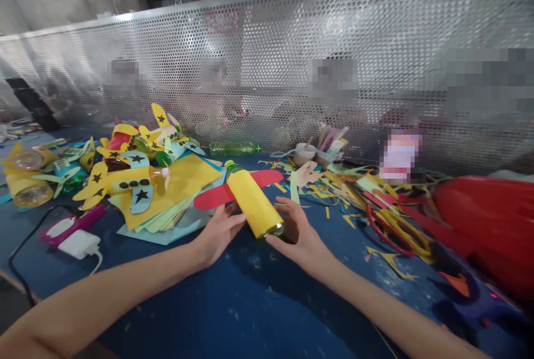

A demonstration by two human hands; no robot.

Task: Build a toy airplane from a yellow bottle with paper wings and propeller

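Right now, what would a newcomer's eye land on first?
Probably the yellow-wrapped bottle with red wings, between the left hand and right hand at mid-picture, over the blue table. Next, the star-marked toy planes heaped to the left, one overlapping coloured paper sheets, and the large red object at the right edge, too unclear to name.

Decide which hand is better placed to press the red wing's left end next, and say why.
Probably the left hand: its fingers lie just below that end of the red wing. The right hand is across the yellow-wrapped bottle, curved near its base.
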